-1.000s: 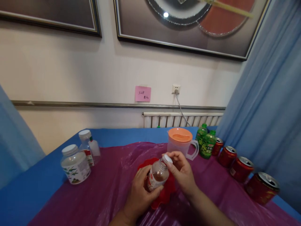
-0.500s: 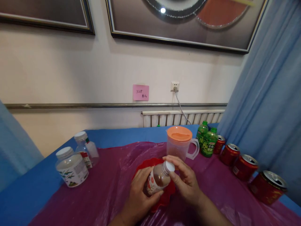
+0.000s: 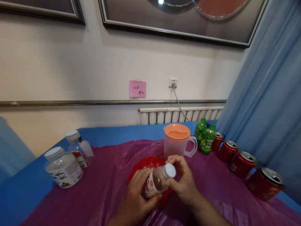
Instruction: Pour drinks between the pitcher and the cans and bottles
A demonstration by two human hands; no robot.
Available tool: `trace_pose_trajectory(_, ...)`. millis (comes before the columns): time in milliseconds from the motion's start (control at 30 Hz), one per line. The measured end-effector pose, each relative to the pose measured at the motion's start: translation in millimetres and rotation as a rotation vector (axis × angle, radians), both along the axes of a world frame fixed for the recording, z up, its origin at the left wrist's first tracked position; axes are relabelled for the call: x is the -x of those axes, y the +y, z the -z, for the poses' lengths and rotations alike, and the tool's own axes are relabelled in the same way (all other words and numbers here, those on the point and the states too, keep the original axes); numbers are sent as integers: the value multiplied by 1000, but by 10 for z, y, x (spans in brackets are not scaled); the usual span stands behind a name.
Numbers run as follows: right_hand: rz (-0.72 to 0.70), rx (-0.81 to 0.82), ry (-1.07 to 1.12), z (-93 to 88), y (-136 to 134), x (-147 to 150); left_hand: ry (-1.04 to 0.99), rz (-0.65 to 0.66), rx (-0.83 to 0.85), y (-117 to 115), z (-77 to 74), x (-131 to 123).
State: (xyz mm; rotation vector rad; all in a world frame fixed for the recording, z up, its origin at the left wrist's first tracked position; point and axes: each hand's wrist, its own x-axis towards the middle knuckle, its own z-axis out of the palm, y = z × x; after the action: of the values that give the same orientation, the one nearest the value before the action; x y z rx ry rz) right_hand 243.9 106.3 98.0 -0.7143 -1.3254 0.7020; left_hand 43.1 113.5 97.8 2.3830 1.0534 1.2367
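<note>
A clear jar [image 3: 157,181] with a white cap [image 3: 169,170] and a flowered label is tilted to the right over a red scalloped bowl [image 3: 150,161]. My left hand [image 3: 138,190] wraps round the jar's body. At its top, the thumb and fingers of my right hand [image 3: 182,180] grip the white cap from the right side. The cap sits on the jar's neck. What the jar holds is hard to make out. Just behind my right hand stands a clear pitcher [image 3: 174,149] with an orange lid [image 3: 177,131].
Two capped jars, one wide [image 3: 64,169] and one narrower [image 3: 81,150], stand at left. On the right are green bottles [image 3: 207,141] and a row of red cans [image 3: 243,164]. Purple plastic sheeting [image 3: 101,185] covers much of the blue table [image 3: 103,136].
My right hand's fingers have shifted on the cap, curling more round its far side. The jar leans slightly more to the right. The view has tipped down a little.
</note>
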Motion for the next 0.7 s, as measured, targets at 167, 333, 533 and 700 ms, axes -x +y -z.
trace_pose_trajectory(167, -135, -5, 29, -17, -84, -1, 0, -17, -39, 21, 11, 27)
trace_pose_trajectory(333, -33, 18, -19, 40, -99, 3, -5, -31, -57, 22, 31, 38)
trace_pose_trajectory(533, -79, -30, 13, 49, -99, 39, 23, -18, -47, 16, 31, 28)
trace_pose_trajectory(700, -79, 22, 9, 82, -123, 62, 26, -37, -30, 31, 31, 37)
